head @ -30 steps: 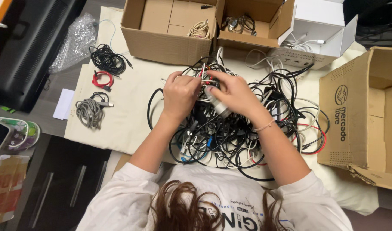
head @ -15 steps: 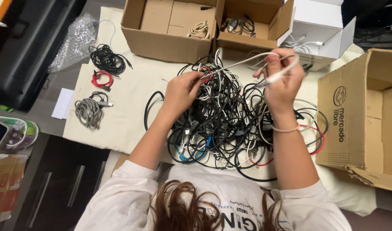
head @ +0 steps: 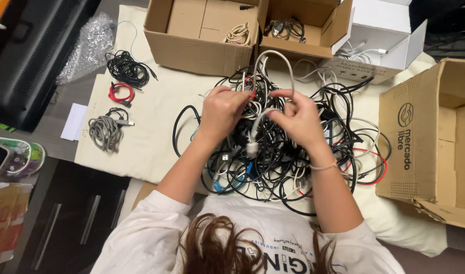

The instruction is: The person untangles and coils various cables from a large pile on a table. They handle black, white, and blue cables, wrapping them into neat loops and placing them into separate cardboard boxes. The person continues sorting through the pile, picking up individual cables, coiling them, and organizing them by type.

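A big tangle of black, white, red and blue cables (head: 288, 162) lies on a cream cloth (head: 151, 132) in front of me. Both hands are raised just above the pile. My left hand (head: 223, 109) and my right hand (head: 297, 115) pinch a pale grey cable (head: 283, 68) that loops up between them. One end of it hangs down with a plug (head: 251, 148) over the pile.
Two open cardboard boxes (head: 202, 48) (head: 301, 45) with a few cables stand at the back, a white box (head: 374, 61) beside them. A large cardboard box (head: 435, 142) lies at the right. Coiled black (head: 127, 68), red (head: 121, 93) and grey (head: 105, 133) cables lie at the left.
My right hand had pulled the pale cable out to the right; now it has come back toward the left hand, and the cable forms a loop between both hands.
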